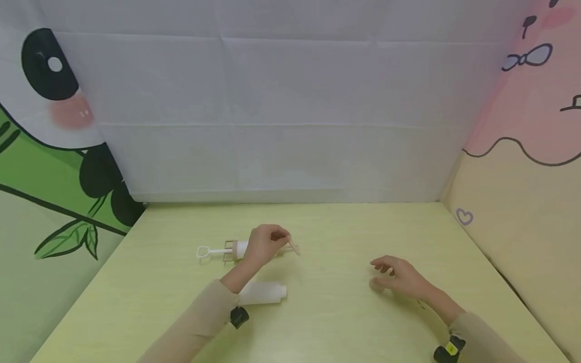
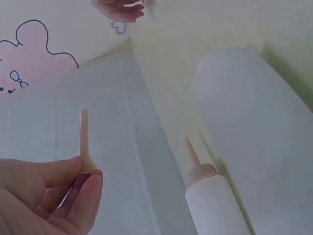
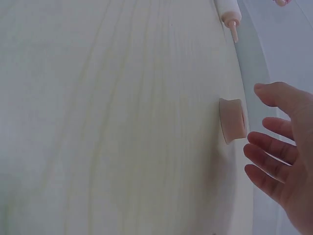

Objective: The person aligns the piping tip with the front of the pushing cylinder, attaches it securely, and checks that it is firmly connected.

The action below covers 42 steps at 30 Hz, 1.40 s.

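My left hand (image 1: 264, 245) pinches a slim beige nozzle (image 2: 84, 134) by its flared base, between thumb and fingertips; its tip points up in the left wrist view. Beneath this hand a white syringe-like tube (image 2: 215, 203) lies on the table, another beige nozzle (image 2: 193, 152) at its end. At its other end are a beige flange (image 1: 234, 250) and a looped white plunger handle (image 1: 202, 251). On the right, my right hand (image 1: 404, 277) has its fingers loosely bent with nothing in them. Close to its fingertips stands a short beige ring-shaped piece (image 3: 232, 120).
Nearer to me than the tube, a white bottle (image 1: 263, 292) lies on its side, partly behind my left forearm. The pale yellow table (image 1: 336, 322) meets a white backdrop (image 1: 290, 156) at the back. Painted panels (image 1: 522, 201) flank it on both sides.
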Motion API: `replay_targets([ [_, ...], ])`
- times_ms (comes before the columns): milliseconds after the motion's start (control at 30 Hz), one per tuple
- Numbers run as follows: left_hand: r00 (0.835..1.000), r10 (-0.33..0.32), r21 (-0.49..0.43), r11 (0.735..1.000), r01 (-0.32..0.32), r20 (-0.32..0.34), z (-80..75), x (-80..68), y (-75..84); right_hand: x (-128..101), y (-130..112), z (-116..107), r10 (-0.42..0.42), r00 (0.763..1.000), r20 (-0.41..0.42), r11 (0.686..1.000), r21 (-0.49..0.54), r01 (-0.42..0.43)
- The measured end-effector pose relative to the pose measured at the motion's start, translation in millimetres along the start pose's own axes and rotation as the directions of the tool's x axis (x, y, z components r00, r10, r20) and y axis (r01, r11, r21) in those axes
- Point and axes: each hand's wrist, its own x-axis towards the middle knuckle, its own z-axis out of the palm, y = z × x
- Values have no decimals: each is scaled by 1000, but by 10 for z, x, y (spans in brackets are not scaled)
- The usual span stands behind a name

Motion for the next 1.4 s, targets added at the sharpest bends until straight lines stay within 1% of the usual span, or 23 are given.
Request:
replay_targets([
  [67,1000,-19,0,1000,19,-9,-41,-1,-23,-8,20,18,8,1000,7,1000,-9,-8],
  [167,999,-46,-4,999,46,-25,-86,10,-64,-25,42,44,-3,1000,23,1000,-26,4],
  [333,996,-88,-35,996,87,-30,-138,31,-104,-56,51,57,-26,999,41,999,-31,28],
  [567,994,-95,-28,995,93,-51,-159,40,-146,-37,50,61,-53,998,42,997,-62,55],
  [700,993,-111,-35,993,110,-44,-139,38,-154,12,20,50,-59,997,42,996,-69,62],
  [833,991,-122,-28,992,121,-50,-115,40,-146,108,-32,31,-81,996,40,994,-74,84],
  [900,992,-115,-27,993,114,-56,-105,44,-133,174,-60,21,-95,995,34,992,-80,98],
  [1033,993,-101,-27,995,100,-60,-96,47,-90,321,-127,-3,-156,988,17,983,-91,157],
  [1133,993,-98,-23,995,96,-65,-94,50,-67,429,-213,-33,-199,980,9,975,-99,199],
  [1267,991,-107,-21,994,106,-75,-82,72,-62,572,-365,-77,-224,975,6,968,-113,224],
  [1400,990,-114,-31,993,111,-84,-68,108,-68,727,-507,-113,-266,964,-10,957,-122,263],
])
